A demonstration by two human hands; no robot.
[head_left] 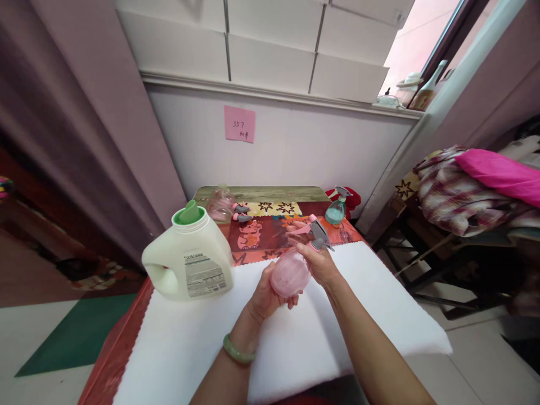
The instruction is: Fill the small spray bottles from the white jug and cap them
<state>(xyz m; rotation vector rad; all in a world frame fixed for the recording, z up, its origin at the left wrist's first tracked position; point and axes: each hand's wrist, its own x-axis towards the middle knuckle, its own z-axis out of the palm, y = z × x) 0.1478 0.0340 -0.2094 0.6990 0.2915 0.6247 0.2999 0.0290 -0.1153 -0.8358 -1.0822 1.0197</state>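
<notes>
A pink, see-through spray bottle (290, 274) is tilted in front of me, its neck leaning to the upper right. My left hand (266, 295) cups the bottle's round body from below and the side. Around the pink collar at the neck, my right hand (316, 261) is closed, with some fingers hidden behind. The grey-and-pink spray head (319, 233) sits at the neck, partly covered by those fingers. To the left stands a large cream detergent jug (194, 261) with a green spout cap (189, 214), near neither hand.
White cloth (181, 343) covers the table's near part, over a red patterned tablecloth (248, 233). At the back left are clear pink bottles (221, 202) and loose spray heads (242, 212). A teal spray bottle (336, 209) stands back right. Clothes (451, 191) are piled at right.
</notes>
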